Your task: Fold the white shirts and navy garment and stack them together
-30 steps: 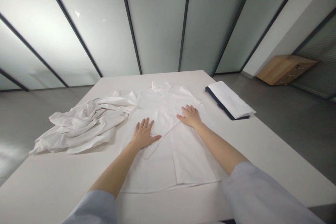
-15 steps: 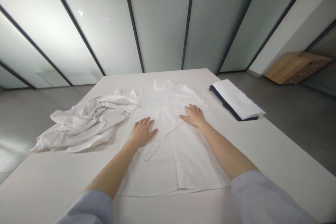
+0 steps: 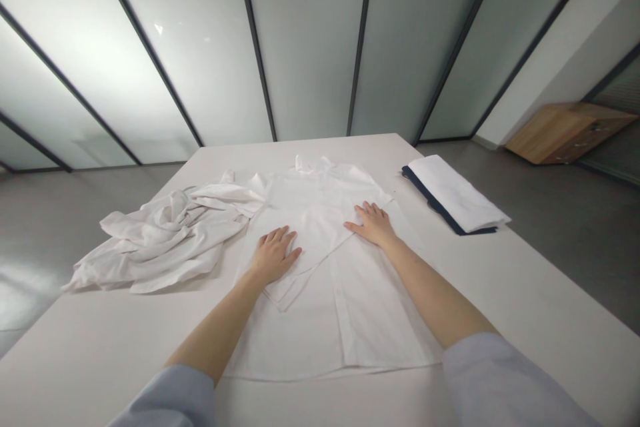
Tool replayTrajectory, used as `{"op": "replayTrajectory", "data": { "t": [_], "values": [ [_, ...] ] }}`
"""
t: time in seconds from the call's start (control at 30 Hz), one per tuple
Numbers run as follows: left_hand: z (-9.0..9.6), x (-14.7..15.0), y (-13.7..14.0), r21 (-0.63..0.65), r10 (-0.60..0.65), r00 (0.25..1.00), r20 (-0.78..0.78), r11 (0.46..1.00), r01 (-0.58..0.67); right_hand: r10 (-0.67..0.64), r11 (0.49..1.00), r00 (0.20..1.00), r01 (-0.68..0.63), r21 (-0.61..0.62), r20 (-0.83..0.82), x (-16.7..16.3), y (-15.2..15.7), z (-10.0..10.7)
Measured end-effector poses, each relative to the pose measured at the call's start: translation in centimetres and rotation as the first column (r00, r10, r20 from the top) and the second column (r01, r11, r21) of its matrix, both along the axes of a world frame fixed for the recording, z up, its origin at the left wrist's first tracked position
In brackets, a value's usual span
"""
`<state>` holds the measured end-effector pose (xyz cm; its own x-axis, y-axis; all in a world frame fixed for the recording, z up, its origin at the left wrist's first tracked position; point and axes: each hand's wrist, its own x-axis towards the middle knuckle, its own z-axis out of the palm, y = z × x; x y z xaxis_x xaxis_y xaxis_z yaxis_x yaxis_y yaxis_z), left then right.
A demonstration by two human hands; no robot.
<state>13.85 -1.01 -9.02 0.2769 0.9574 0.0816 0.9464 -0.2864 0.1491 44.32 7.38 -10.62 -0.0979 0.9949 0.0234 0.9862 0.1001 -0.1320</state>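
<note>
A white shirt [image 3: 320,327] lies spread on the table, its collar toward the far edge and its hem toward me. One sleeve is laid slantwise across its middle, the cuff ending at the lower left. My left hand [image 3: 273,255] rests flat on this sleeve near the cuff, fingers spread. Farther up on the right, my right hand [image 3: 371,223] presses flat on the shirt at the upper part of the sleeve, fingers apart. Neither hand grips the cloth.
To the left is a crumpled heap of white cloth [image 3: 165,240], touching the shirt's side. A folded white cloth [image 3: 455,192] lies on a dark blue folded one [image 3: 435,207] near the right edge of the white table [image 3: 525,307]. A wooden cabinet [image 3: 560,133] stands beyond.
The view has shifted slightly, so everything sits a little lower and to the right. Both hands stay flat on the shirt in nearly the same places.
</note>
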Motion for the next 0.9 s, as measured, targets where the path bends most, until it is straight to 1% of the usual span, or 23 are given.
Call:
{"op": "replayTrajectory", "data": {
  "t": [0.3, 0.6, 0.9],
  "values": [
    [0.03, 0.06, 0.1, -0.012, 0.003, 1.0, -0.007, 1.0, -0.003, -0.001, 1.0, 1.0, 0.001, -0.011, 0.009, -0.1, -0.3, 0.41],
    [-0.1, -0.12, 0.19, -0.02, 0.001, 1.0, 0.007, 1.0, -0.001, 0.005, 1.0, 1.0, -0.005, -0.003, -0.002, 0.18, -0.3, 0.01],
    [-0.03, -0.07, 0.02, -0.029, 0.005, 0.999, 0.038, 1.0, -0.004, 0.007, 0.999, 1.0, -0.006, 0.049, -0.023, 0.63, -0.28, -0.44]
  ]
}}
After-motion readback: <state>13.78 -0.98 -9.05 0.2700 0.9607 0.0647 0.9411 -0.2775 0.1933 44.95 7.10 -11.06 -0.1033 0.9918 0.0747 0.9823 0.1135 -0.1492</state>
